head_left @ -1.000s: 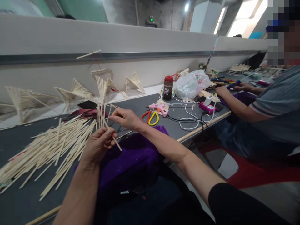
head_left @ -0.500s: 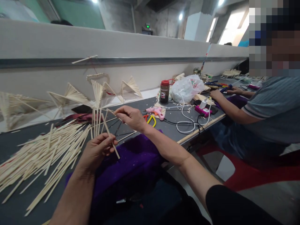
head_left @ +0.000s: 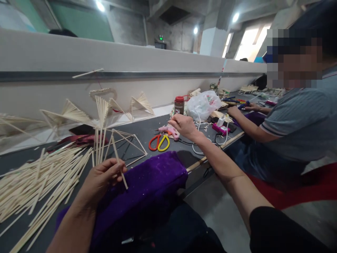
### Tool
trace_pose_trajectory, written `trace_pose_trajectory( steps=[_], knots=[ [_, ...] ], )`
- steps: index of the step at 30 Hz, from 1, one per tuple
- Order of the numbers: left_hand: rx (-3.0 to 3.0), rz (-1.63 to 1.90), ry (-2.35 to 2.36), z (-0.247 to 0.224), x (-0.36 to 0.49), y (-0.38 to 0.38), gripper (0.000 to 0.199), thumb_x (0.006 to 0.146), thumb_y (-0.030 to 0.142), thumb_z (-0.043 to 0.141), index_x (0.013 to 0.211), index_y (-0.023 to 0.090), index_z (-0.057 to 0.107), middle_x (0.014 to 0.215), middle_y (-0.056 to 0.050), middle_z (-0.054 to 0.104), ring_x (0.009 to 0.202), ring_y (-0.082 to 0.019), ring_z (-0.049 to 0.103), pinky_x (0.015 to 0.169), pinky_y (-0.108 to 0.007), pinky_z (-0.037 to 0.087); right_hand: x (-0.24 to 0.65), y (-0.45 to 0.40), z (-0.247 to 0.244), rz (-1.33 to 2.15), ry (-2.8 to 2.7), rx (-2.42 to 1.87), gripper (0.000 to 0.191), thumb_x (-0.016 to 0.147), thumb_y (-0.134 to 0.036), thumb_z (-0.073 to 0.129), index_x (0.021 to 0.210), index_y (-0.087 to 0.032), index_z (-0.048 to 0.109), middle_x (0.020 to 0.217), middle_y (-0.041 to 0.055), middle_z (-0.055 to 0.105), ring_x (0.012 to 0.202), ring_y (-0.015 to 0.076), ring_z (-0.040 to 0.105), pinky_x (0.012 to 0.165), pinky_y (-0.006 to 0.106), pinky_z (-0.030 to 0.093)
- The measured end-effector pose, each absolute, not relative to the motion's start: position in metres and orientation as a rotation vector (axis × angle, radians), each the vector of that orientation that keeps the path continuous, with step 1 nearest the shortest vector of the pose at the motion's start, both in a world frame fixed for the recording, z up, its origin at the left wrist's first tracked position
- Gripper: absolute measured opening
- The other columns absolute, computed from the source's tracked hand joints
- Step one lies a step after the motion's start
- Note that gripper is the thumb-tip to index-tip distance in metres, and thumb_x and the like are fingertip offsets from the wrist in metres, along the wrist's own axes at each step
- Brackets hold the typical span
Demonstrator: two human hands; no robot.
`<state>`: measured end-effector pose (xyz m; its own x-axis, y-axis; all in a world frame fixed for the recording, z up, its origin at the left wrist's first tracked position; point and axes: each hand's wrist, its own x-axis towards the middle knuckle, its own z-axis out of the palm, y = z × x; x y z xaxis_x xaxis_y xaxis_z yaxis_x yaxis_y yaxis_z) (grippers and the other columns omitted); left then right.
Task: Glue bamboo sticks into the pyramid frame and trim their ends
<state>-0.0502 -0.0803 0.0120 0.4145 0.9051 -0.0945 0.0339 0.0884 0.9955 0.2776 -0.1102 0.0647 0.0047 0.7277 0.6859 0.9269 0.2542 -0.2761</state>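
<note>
My left hand (head_left: 106,174) pinches a thin wooden stick (head_left: 116,153), held slanting beside a fan-shaped stick structure (head_left: 101,117). Behind it, a frame of joined sticks (head_left: 135,140) stands on the dark table. My right hand (head_left: 183,124) is raised above the table with its fingers curled, near the pink glue gun (head_left: 172,132); whatever it may hold is hidden. Red and yellow handled scissors (head_left: 159,142) lie below the glue gun. A large pile of loose sticks (head_left: 44,179) spreads to the left of my left hand.
A purple cloth (head_left: 158,175) covers the near table edge. Farther back are a red-lidded jar (head_left: 179,104), a plastic bag (head_left: 204,104) and a pink power strip (head_left: 221,130) with cables. At the right sits a person (head_left: 297,123) with both hands over the table.
My right hand has moved right, away from the stick frame, toward the glue gun, uncovering the frame and scissors. My left hand still holds its stick. The view has shifted slightly.
</note>
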Motion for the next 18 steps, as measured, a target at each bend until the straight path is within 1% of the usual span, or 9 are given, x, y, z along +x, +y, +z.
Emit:
trace_pose_trajectory(
  steps=[3, 6, 8, 10, 13, 15, 16, 18],
  knots=[
    [1.329, 0.802, 0.955, 0.012, -0.05, -0.079, 0.022, 0.064, 0.037, 0.08, 0.073, 0.022, 0.067, 0.065, 0.001, 0.066, 0.046, -0.007, 0.05, 0.04, -0.014, 0.034, 0.286, -0.114, 0.069, -0.47, -1.81, -1.706, 0.039, 0.095, -0.042, 0.04, 0.077, -0.015, 0.062, 0.074, 0.0056, 0.064, 0.063, 0.0124, 0.049, 0.057, 0.026, 0.026],
    [1.338, 0.786, 0.96, 0.011, -0.05, -0.077, 0.021, 0.064, 0.037, 0.08, 0.073, 0.022, 0.068, 0.065, 0.001, 0.066, 0.046, -0.007, 0.05, 0.04, -0.013, 0.034, 0.318, -0.113, 0.078, -0.58, -1.745, -1.819, 0.039, 0.095, -0.042, 0.041, 0.079, -0.016, 0.064, 0.074, 0.0058, 0.064, 0.063, 0.0133, 0.049, 0.057, 0.026, 0.026],
    [1.339, 0.779, 0.971, 0.01, -0.05, -0.077, 0.022, 0.063, 0.038, 0.08, 0.072, 0.022, 0.068, 0.065, 0.001, 0.066, 0.046, -0.007, 0.05, 0.04, -0.014, 0.035, 0.354, -0.109, 0.088, -0.654, -1.636, -1.864, 0.031, 0.093, -0.036, 0.045, 0.083, -0.015, 0.066, 0.079, 0.0074, 0.066, 0.068, 0.015, 0.052, 0.061, 0.027, 0.031],
    [1.334, 0.782, 0.991, 0.01, -0.05, -0.078, 0.023, 0.062, 0.039, 0.081, 0.071, 0.022, 0.068, 0.065, 0.001, 0.065, 0.046, -0.007, 0.049, 0.041, -0.014, 0.036, 0.396, -0.104, 0.1, -0.704, -1.553, -1.912, 0.023, 0.091, -0.025, 0.048, 0.088, -0.014, 0.069, 0.088, 0.0103, 0.067, 0.077, 0.0176, 0.055, 0.068, 0.028, 0.036],
    [1.326, 0.773, 1.024, 0.01, -0.048, -0.079, 0.024, 0.061, 0.04, 0.081, 0.07, 0.021, 0.068, 0.065, 0.001, 0.065, 0.046, -0.007, 0.05, 0.041, -0.014, 0.037, 0.459, -0.092, 0.116, -0.751, -1.377, -2.032, 0.026, 0.089, -0.016, 0.047, 0.1, -0.012, 0.07, 0.103, 0.015, 0.066, 0.091, 0.0209, 0.058, 0.078, 0.032, 0.04],
    [1.321, 0.762, 1.04, 0.011, -0.046, -0.079, 0.025, 0.061, 0.04, 0.081, 0.07, 0.022, 0.068, 0.064, 0.001, 0.065, 0.046, -0.007, 0.05, 0.04, -0.014, 0.037, 0.493, -0.083, 0.122, -0.701, -1.248, -2.172, 0.031, 0.086, -0.01, 0.048, 0.109, -0.01, 0.068, 0.11, 0.0182, 0.065, 0.095, 0.0225, 0.059, 0.08, 0.034, 0.041],
    [1.315, 0.756, 1.048, 0.011, -0.045, -0.079, 0.025, 0.06, 0.041, 0.081, 0.07, 0.022, 0.068, 0.064, 0.001, 0.065, 0.046, -0.007, 0.05, 0.04, -0.014, 0.037, 0.507, -0.079, 0.124, -0.675, -1.21, -2.23, 0.032, 0.085, -0.01, 0.05, 0.111, -0.007, 0.066, 0.11, 0.0203, 0.064, 0.097, 0.0228, 0.059, 0.08, 0.034, 0.041],
    [1.294, 0.754, 1.07, 0.011, -0.044, -0.078, 0.027, 0.058, 0.041, 0.082, 0.07, 0.021, 0.068, 0.064, 0.001, 0.066, 0.045, -0.007, 0.05, 0.039, -0.013, 0.037, 0.524, -0.075, 0.127, -0.71, -1.178, -2.295, 0.032, 0.088, -0.012, 0.045, 0.11, 0.0, 0.065, 0.103, 0.0235, 0.066, 0.092, 0.0203, 0.061, 0.078, 0.032, 0.041]
  ],
)
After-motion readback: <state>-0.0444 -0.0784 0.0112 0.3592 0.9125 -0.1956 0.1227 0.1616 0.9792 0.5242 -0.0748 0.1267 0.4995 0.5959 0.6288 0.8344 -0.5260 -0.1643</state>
